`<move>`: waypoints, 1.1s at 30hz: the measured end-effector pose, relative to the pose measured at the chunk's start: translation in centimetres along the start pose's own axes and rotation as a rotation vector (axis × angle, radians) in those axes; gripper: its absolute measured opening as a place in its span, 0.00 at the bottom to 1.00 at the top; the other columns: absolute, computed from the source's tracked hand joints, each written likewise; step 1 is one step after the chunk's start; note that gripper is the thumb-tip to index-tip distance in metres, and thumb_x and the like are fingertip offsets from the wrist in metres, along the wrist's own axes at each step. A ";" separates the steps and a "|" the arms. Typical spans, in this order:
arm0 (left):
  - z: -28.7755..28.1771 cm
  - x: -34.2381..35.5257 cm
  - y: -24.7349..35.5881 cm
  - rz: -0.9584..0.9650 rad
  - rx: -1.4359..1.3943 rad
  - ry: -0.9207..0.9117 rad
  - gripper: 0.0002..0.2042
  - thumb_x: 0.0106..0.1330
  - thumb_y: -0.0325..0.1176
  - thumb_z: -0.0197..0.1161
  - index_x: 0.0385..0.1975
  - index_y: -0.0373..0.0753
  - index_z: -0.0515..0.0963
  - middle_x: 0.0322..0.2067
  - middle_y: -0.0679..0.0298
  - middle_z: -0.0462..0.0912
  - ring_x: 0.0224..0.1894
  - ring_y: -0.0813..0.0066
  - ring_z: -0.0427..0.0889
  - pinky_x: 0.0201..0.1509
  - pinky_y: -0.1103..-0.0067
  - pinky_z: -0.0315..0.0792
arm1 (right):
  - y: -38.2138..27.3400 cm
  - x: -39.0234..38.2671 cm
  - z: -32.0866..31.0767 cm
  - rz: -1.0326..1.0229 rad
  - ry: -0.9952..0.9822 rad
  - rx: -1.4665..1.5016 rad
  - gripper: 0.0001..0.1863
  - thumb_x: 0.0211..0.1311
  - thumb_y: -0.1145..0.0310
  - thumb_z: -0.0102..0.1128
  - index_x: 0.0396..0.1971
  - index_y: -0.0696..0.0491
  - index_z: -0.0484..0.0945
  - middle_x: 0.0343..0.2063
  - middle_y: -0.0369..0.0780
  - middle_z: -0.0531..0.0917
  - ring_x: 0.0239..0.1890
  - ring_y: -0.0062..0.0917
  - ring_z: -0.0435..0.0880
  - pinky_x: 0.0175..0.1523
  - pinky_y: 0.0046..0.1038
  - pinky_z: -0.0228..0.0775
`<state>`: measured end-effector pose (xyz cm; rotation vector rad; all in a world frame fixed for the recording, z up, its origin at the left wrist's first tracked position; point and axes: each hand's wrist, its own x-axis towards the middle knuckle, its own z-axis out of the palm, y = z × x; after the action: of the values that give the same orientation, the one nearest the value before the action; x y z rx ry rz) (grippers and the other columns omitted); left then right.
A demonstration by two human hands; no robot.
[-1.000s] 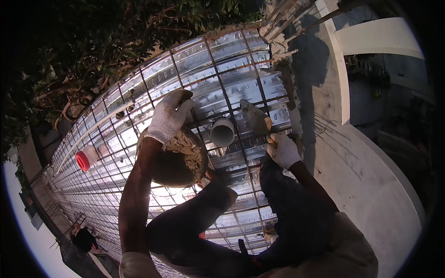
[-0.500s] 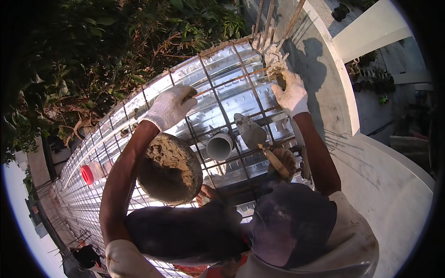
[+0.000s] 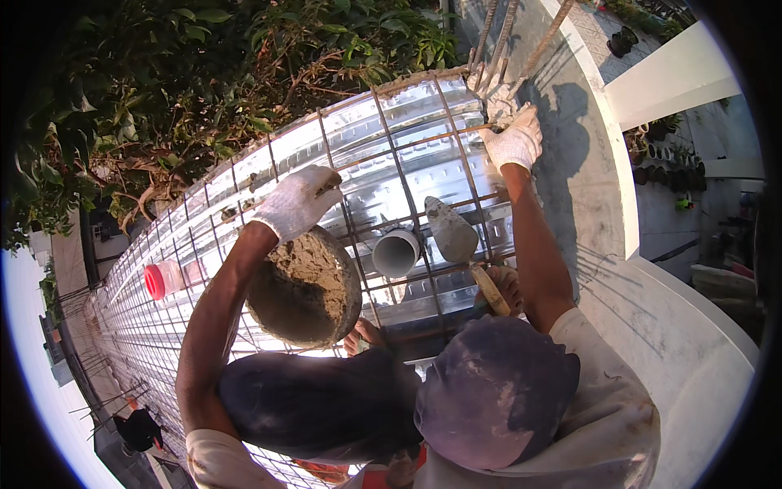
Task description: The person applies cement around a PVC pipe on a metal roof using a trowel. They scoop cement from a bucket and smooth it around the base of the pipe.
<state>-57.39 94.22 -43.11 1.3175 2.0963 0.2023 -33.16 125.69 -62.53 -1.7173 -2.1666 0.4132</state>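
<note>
While a worker crouches on the steel deck [image 3: 383, 163] under its rebar grid [image 3: 407, 147], the risk lies in the loaded pan [image 3: 305, 285]: it looks tilted, held at one rim only, and a slip of that single hold could dump the mortar through the bars or onto the bare feet just below. The trowel [image 3: 452, 232] lies loose across the bars by the grey pipe [image 3: 396, 253], and a knock could send it rolling. Round, dark and heaped with coarse grey-brown mortar, the pan hangs just above the grid, left of the pipe. The gloved left hand [image 3: 300, 200] has its grip clamped on the pan's upper rim. The gloved right hand [image 3: 515, 143] closes its grip on a bar near the upright rods [image 3: 497, 41] at the wall.
</note>
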 end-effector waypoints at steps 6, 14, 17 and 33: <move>0.0 0.2 -0.7 -0.023 -0.005 -0.003 0.19 0.75 0.40 0.65 0.56 0.34 0.84 0.53 0.49 0.87 0.56 0.53 0.87 0.63 0.63 0.79 | -0.9 0.7 -1.0 0.096 -0.126 -0.093 0.64 0.45 0.40 0.85 0.75 0.60 0.60 0.67 0.50 0.77 0.71 0.43 0.75 0.73 0.42 0.68; 1.1 1.7 -1.0 -0.005 -0.015 -0.044 0.19 0.75 0.42 0.65 0.57 0.34 0.83 0.53 0.49 0.87 0.56 0.53 0.87 0.62 0.64 0.80 | -0.9 1.7 0.1 0.175 -0.227 -0.071 0.53 0.48 0.47 0.84 0.71 0.52 0.66 0.62 0.51 0.80 0.67 0.48 0.79 0.70 0.50 0.72; 1.2 1.7 -1.1 -0.028 -0.052 -0.040 0.20 0.75 0.42 0.64 0.57 0.34 0.83 0.53 0.49 0.87 0.55 0.53 0.87 0.62 0.64 0.80 | -1.5 1.6 -0.3 0.201 -0.218 -0.086 0.52 0.50 0.47 0.83 0.72 0.51 0.65 0.63 0.50 0.80 0.68 0.47 0.78 0.70 0.51 0.72; 1.0 3.6 -0.1 0.163 0.089 0.022 0.18 0.76 0.40 0.64 0.56 0.33 0.83 0.50 0.48 0.87 0.53 0.51 0.88 0.60 0.62 0.80 | 2.9 -1.4 -2.8 -0.307 -0.005 0.100 0.42 0.58 0.59 0.77 0.71 0.56 0.70 0.58 0.55 0.82 0.63 0.53 0.79 0.69 0.49 0.72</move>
<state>-57.96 97.06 -45.51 1.5474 2.0374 0.1951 -29.03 125.01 -61.37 -1.3040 -2.3209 0.4339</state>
